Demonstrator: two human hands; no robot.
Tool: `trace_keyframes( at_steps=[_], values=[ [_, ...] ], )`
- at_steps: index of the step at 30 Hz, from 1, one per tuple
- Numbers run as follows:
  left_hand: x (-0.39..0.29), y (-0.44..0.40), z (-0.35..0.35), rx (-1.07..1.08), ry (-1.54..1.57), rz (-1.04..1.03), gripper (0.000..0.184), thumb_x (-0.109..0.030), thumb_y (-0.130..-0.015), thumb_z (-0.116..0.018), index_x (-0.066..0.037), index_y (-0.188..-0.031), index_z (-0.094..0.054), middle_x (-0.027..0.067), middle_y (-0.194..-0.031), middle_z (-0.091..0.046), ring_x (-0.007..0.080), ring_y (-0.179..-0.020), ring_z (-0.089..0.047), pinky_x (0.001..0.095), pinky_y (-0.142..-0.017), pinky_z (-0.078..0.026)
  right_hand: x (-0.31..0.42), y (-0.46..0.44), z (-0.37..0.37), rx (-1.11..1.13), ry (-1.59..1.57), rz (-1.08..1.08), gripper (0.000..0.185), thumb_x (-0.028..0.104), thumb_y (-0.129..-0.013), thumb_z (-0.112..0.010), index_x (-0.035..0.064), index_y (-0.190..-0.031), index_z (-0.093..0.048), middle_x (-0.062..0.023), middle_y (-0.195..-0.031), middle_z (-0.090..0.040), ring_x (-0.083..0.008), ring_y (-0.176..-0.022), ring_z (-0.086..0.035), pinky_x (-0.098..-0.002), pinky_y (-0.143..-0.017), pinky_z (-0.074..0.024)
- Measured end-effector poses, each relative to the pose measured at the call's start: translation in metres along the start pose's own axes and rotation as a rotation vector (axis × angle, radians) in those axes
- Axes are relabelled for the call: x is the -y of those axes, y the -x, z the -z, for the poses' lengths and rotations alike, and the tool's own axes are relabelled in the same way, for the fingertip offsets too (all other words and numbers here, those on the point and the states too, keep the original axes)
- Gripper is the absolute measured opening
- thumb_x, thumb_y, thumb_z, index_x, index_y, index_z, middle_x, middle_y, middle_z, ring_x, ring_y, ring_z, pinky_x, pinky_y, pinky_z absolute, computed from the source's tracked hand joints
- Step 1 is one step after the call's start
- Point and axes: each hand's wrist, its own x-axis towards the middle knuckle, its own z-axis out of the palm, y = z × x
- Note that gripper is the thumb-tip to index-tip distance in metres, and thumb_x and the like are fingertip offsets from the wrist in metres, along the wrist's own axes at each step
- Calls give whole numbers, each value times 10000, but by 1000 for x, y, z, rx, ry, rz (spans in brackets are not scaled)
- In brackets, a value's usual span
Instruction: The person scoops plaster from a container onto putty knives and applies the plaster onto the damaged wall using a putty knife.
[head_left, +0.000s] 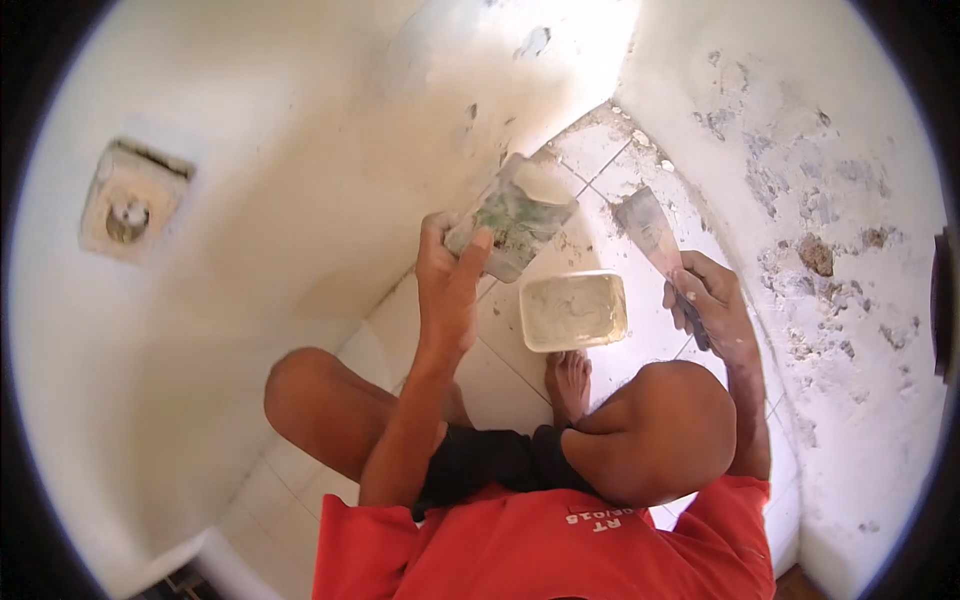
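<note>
My left hand (455, 270) grips a flat, stained board (520, 215) by its near left edge, thumb on top. Green and grey smears cover the board, and a pale lump of paste (543, 183) sits at its far side. My right hand (712, 300) is closed around the dark handle of a putty knife (650, 225), its wide blade pointing up and away, apart from the board. On the floor between my hands stands a white rectangular tub (524, 318) with pale paste inside. The tub is just in front of my bare foot (570, 380).
White floor tiles (510, 365) lie under me, with crumbs of debris along the wall edges. The right wall (830, 230) is pitted and patchy. A square recessed box (135, 205) is set in the left wall (290, 180). Both walls meet at a corner ahead.
</note>
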Motion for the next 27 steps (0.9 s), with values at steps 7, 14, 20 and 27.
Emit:
trace_keyframes(
  at_steps=[7,14,20,27],
  values=[
    [21,1,-13,-109,-215,-269,266,-53,-953,-615,-9,-1147,-438,47,-1039,-486,111,-920,-466,234,-834,-409,58,-1,-14,160,209,-37,312,239,-989,-504,-18,-865,-630,-38,-712,-629,-80,-535,-578,-226,-431,-416],
    [33,6,-17,83,-649,-661,190,-38,-994,-535,-19,-1105,-381,223,-1220,-570,224,-1081,-567,342,-913,-460,55,-10,-24,164,199,-61,313,228,-987,-516,-11,-811,-616,-40,-697,-609,-84,-506,-532,-264,-455,-404],
    [33,-7,-11,183,-780,-939,293,165,-888,-512,-9,-1065,-356,331,-1216,-594,445,-1118,-630,477,-946,-513,33,-15,-25,157,47,65,296,206,-974,-546,-4,-774,-604,-29,-670,-563,-80,-520,-514,-256,-480,-406],
    [41,-10,3,107,-950,-940,364,149,-885,-527,27,-1217,-441,274,-1194,-630,407,-1054,-656,440,-906,-531,41,-10,-19,221,-87,0,268,213,-968,-565,14,-801,-628,-24,-697,-596,-67,-532,-509,-240,-467,-397]
  ],
)
